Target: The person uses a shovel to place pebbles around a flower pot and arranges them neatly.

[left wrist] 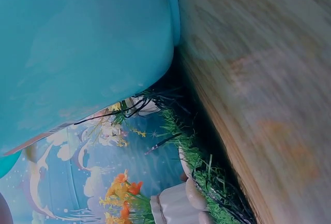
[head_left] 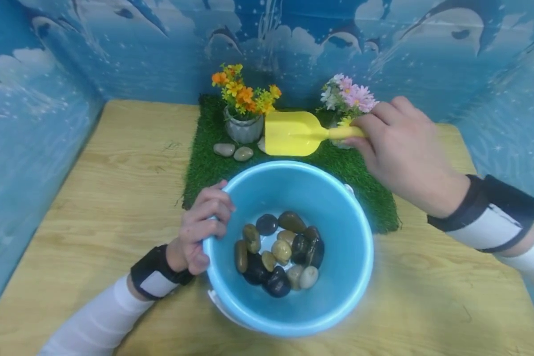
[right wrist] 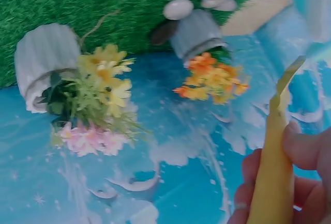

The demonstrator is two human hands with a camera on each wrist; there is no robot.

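My left hand [head_left: 204,225] grips the left rim of a light blue bucket [head_left: 347,296], its fingers curled over the edge. Several wet-looking stones [head_left: 281,251], black, brown and pale, lie on the bucket's bottom. My right hand [head_left: 402,151] holds a yellow toy shovel [head_left: 293,133] by its handle, with the broad blade pointing left beyond the bucket's far rim. In the right wrist view, thumb and fingers wrap the shovel's handle [right wrist: 274,177]. The bucket's outer wall [left wrist: 77,43] fills the upper left of the left wrist view, where the gripping fingers are mostly hidden.
Behind the bucket, a green turf mat [head_left: 209,128] bears orange-yellow flowers in a grey pot [head_left: 244,129] and pink-white flowers [head_left: 353,96]. Pale stones [head_left: 243,154] lie by the grey pot. A wooden table [head_left: 102,207] is bordered by blue dolphin-print walls [head_left: 160,64].
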